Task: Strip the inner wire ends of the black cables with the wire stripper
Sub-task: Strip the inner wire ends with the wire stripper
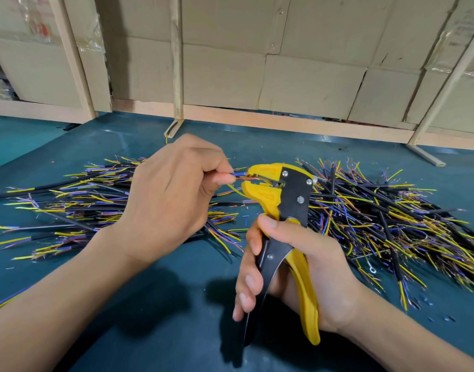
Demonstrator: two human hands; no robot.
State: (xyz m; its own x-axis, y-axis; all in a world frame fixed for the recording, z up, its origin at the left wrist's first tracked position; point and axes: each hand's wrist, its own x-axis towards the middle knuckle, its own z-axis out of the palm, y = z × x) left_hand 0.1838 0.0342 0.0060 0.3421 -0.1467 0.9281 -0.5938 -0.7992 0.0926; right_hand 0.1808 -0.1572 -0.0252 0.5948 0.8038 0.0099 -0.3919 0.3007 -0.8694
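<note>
Teal bench (155, 304): wire stripper (281, 237) upright, jaws facing left twd blue wire (239, 173).

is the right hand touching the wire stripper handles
Touching. The head view shows the right hand wrapped around the wire stripper handles, thumb pressed near the pivot.
</note>
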